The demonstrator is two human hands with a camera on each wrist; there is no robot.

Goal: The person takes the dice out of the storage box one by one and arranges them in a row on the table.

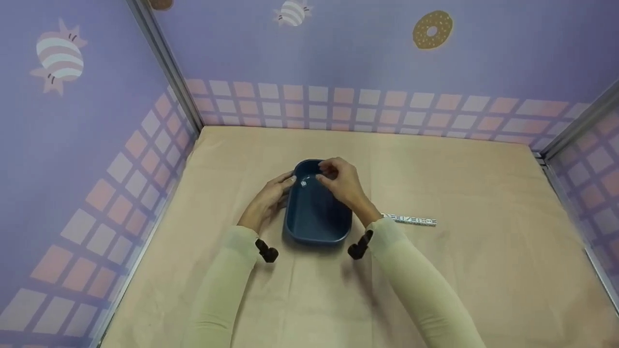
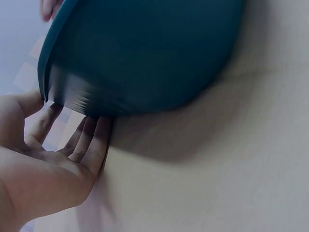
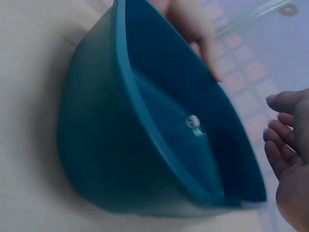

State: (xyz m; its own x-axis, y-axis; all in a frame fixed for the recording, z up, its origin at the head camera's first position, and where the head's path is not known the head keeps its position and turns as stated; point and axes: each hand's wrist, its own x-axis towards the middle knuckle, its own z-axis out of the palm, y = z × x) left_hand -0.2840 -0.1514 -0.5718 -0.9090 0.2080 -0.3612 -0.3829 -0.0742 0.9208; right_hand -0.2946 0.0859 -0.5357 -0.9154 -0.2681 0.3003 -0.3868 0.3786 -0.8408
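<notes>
A deep blue rectangular tub (image 1: 316, 220) with rounded corners stands on the cloth in the head view. My left hand (image 1: 271, 195) grips its left side, thumb at the rim and fingers against the outer wall; the left wrist view shows this hand (image 2: 53, 164) from close by. Over the tub's far right part, my right hand (image 1: 341, 181) hovers with fingers loosely bent. In the right wrist view, nothing shows between the thumb and fingers of that hand (image 3: 289, 140). Small white dice (image 1: 303, 183) lie on the tub floor near its far end, also seen as dice (image 3: 194, 124) from the right wrist.
A straight row of small white dice (image 1: 415, 221) lies on the cloth right of the tub, its near end by the right forearm. The beige cloth (image 1: 483, 270) covers the table. Patterned purple panels (image 1: 338, 53) rise at the back and both sides.
</notes>
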